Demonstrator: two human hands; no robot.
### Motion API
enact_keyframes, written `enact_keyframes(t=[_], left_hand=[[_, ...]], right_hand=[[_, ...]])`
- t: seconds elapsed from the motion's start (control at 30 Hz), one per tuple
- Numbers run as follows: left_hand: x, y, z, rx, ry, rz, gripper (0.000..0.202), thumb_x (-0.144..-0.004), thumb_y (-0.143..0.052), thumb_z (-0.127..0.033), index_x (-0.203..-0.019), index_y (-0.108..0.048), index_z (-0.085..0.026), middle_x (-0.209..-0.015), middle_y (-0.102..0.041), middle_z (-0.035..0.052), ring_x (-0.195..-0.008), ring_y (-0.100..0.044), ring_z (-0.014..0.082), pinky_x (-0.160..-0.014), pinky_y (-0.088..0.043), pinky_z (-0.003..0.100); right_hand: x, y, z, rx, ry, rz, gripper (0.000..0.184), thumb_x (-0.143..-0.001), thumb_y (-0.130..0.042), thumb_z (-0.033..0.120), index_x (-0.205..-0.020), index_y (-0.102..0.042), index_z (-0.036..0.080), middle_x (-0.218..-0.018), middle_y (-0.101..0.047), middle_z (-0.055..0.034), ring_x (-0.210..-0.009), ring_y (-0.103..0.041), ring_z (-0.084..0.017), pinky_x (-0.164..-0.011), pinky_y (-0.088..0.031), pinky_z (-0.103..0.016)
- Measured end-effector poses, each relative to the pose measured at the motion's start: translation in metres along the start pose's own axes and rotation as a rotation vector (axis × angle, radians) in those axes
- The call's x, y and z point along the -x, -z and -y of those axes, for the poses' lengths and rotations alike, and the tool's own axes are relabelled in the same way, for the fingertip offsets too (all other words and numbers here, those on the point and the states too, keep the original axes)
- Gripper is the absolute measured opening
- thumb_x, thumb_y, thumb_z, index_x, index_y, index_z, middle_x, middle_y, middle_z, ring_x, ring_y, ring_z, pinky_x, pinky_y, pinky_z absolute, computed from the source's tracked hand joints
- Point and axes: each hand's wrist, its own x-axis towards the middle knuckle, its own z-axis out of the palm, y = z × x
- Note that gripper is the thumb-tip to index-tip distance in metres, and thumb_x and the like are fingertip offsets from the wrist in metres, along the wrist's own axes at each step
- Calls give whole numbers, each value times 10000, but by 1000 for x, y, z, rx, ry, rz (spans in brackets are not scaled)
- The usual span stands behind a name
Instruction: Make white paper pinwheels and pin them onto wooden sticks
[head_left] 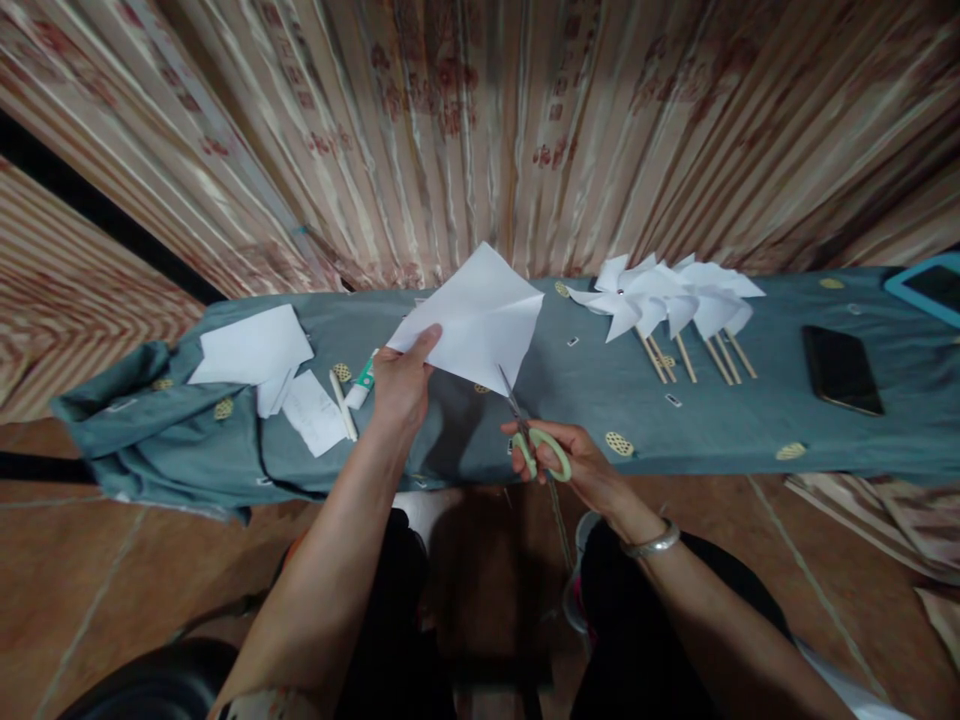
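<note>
My left hand (402, 385) pinches the near left corner of a white square paper (480, 315) and holds it up above the blue-grey cloth (570, 420). The paper shows crease lines. My right hand (574, 465) grips green-handled scissors (534, 440) by the loops. The blades point up and touch the paper's lower corner. A silver bangle sits on my right wrist.
Several finished white paper pinwheels (667, 300) on wooden sticks lie at the back right. A black phone (840, 368) and a blue-framed tablet (930, 285) lie far right. White paper sheets (255, 355), a stick and a glue tube (361, 382) lie left. A curtain hangs behind.
</note>
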Motion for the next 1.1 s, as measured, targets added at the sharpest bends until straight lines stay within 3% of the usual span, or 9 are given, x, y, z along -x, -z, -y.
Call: enact_keyframes(t=[1.1], left_hand=[[3, -3, 1, 20, 48, -36, 286, -573, -856, -184, -811, -702, -149, -895, -749, 100, -1123, -646, 318, -935, -548, 419]], right_hand=[[0, 2, 2, 7, 3, 1, 575, -730, -729, 585, -1120, -694, 164, -799, -692, -60, -641, -600, -127, -530, -435, -233]])
